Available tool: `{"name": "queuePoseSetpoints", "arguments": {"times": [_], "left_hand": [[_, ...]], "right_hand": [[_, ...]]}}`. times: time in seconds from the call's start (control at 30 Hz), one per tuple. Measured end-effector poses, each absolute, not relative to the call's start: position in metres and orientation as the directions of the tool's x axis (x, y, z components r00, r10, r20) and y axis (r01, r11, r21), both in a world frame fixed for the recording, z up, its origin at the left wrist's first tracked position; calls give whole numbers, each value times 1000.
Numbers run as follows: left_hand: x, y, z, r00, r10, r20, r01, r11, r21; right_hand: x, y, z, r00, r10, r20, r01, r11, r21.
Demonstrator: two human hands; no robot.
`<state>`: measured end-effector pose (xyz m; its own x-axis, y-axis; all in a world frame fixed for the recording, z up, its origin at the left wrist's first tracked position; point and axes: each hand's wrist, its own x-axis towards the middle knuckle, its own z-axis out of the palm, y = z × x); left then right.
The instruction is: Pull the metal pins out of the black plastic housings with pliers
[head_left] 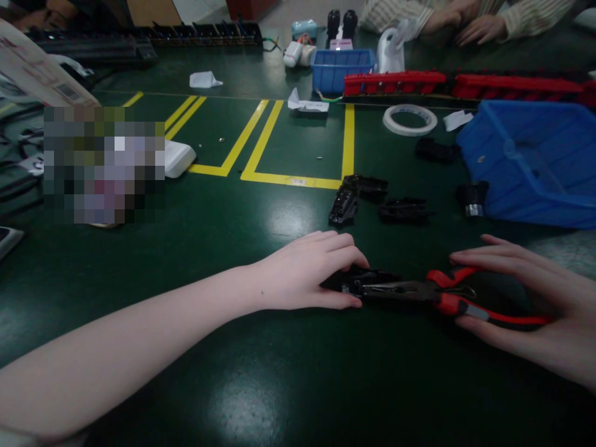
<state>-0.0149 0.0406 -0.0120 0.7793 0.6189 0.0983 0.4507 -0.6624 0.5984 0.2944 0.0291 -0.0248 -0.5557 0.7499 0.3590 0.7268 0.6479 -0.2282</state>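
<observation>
My left hand pinches a black plastic part against the green table, fingers on its far side and thumb on the near side. In my right hand are red-handled needle-nose pliers, their handles spread between the fingers and thumb. The long jaws point left and reach the black part; whether they grip anything in it I cannot tell. Just beyond my hands lie several similar black plastic parts.
A large blue bin stands at the right, a black cylindrical piece beside it. Farther back are a tape roll, red strips and a small blue basket. Another person's hands rest at the far edge. Yellow tape marks the table.
</observation>
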Motion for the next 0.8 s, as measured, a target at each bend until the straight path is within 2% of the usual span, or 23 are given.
{"name": "queuePoseSetpoints", "arguments": {"times": [0.13, 0.53, 0.8], "left_hand": [[-15, 40, -13, 782, 615, 106, 447, -670, 593], [-15, 41, -13, 785, 609, 115, 441, -680, 585], [-15, 40, -12, 782, 615, 98, 449, -665, 596]], "right_hand": [[291, 31, -22, -598, 710, 372, 684, 694, -225], [292, 32, -23, -584, 724, 367, 693, 680, -240], [292, 36, -23, -616, 689, 381, 663, 715, -222]]}}
